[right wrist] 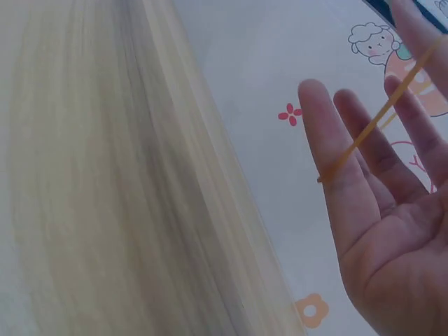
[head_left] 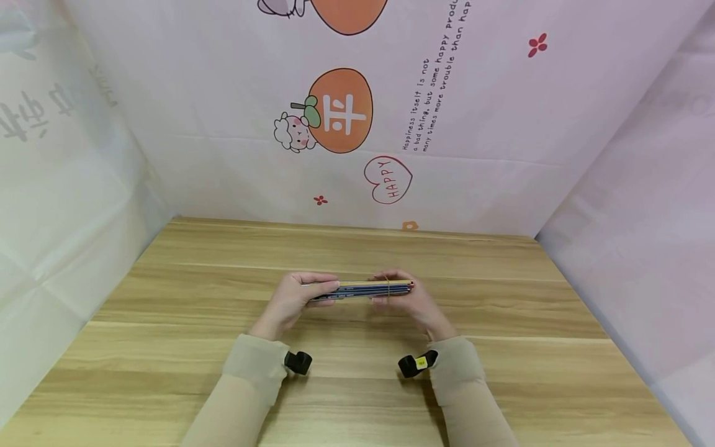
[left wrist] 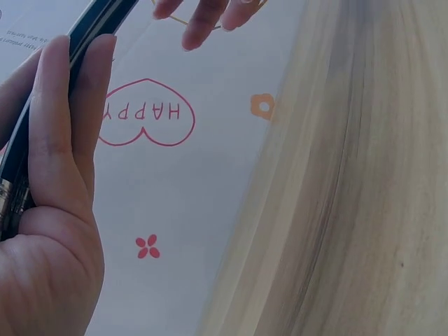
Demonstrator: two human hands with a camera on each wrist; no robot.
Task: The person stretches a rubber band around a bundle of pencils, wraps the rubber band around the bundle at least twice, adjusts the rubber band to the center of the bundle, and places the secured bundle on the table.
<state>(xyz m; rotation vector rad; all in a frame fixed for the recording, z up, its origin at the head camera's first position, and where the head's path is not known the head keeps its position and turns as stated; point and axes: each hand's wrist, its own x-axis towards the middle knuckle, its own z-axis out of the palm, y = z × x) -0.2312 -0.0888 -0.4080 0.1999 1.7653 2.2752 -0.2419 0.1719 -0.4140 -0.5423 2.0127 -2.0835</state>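
Note:
A bundle of slim pencils (head_left: 363, 289), mostly dark blue with a yellow one along the top edge, lies level across the middle of the head view. My left hand (head_left: 298, 297) grips its left end, thumb over the front. In the left wrist view, long dark pencils (left wrist: 87, 35) run between the fingers, and metal shows at their lower end. My right hand (head_left: 410, 297) is at the bundle's other end, fingers spread apart. A thin orange rubber band (right wrist: 378, 117) is stretched across those fingers. In the head view, the band crosses the pencils near their red-tipped right ends.
Both hands are above a wood-grain table (head_left: 357, 397). A white printed cloth (head_left: 223, 124) stands behind it, with more pale cloth on both sides. Black wrist cameras (head_left: 298, 362) are strapped over the beige sleeves.

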